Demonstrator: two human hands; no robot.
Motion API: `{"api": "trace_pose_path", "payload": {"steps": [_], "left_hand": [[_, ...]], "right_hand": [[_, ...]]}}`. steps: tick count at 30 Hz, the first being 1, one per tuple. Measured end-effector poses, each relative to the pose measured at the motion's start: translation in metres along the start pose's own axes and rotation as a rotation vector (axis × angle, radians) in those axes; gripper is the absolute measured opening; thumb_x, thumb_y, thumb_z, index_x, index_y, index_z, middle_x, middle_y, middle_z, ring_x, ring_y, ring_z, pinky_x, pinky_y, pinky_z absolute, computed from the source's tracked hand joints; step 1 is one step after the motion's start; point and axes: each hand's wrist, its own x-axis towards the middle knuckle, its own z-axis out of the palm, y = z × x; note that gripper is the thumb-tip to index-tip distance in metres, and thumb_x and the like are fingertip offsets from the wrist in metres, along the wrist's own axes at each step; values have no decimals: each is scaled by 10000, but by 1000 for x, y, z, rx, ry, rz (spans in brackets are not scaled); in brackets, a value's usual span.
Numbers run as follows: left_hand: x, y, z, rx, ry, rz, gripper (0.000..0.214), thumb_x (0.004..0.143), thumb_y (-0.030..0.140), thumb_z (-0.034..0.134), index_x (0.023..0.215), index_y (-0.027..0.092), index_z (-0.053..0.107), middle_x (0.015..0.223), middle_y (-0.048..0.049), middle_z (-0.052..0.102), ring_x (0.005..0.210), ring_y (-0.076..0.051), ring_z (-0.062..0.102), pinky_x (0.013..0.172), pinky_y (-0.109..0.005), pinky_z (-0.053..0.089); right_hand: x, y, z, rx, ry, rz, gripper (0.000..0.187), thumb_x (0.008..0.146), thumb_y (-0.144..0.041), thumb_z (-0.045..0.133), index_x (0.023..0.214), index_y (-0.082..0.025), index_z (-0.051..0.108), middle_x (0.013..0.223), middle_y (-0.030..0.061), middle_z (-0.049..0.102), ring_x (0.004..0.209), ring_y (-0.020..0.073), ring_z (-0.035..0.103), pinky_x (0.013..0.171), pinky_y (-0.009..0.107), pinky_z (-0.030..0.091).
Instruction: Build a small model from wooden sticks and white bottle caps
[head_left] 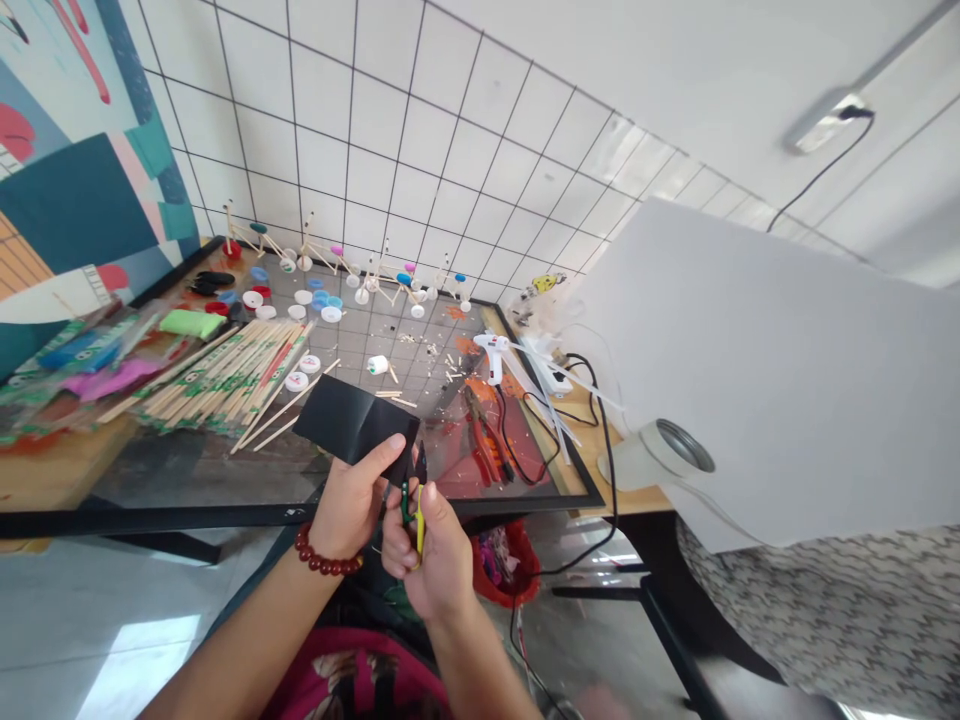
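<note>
A creased black sheet of paper (349,420) is pinched in my left hand (352,505), its thumb lying on top near the right edge. My right hand (429,540) is closed around scissors (420,515) with green and yellow handles. The dark scissor blades are at the right end of the sheet; whether they are cutting into it I cannot tell. Both hands are over the front edge of the glass-topped table (187,480). Beyond the paper, a small white roll with a green mark (377,365) and short wooden sticks (396,398) lie on the glass.
Packed chopsticks (217,385) and plastic bags (97,365) lie left. Bottle caps (322,302) and small stick models (375,280) line the back. On the right are a white glue gun (493,355), red-handled pliers (486,440), a cable and a white container (652,455). A red bin (510,565) stands below.
</note>
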Motion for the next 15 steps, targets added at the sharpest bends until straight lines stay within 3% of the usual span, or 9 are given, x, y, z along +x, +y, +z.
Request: {"api": "trace_pose_path", "payload": {"steps": [4,10,15], "left_hand": [[-1,0,-2,68,-61,-4,363,533,346,942,724,149,704,634,-8,717,410,-85,526,429,-225,462],[-1,-2,-1,42,6,2,368,551,286,945,814,175,713,659,24,730,393,-88,534,407,-222,462],[3,0,-7,46,-15,-119,303,622,300,940,687,152,684,503,28,623,367,-86,502,402,-209,426]], "right_hand": [[2,4,0,-44,8,-44,561,777,-717,769,840,-172,650,474,-85,461,390,45,218,384,172,225],[5,5,1,-10,26,-57,573,768,-722,775,846,-171,643,477,-80,467,393,47,228,392,180,240],[6,2,4,92,-35,5,528,750,-681,799,831,-181,648,478,-92,426,402,51,213,403,179,217]]}}
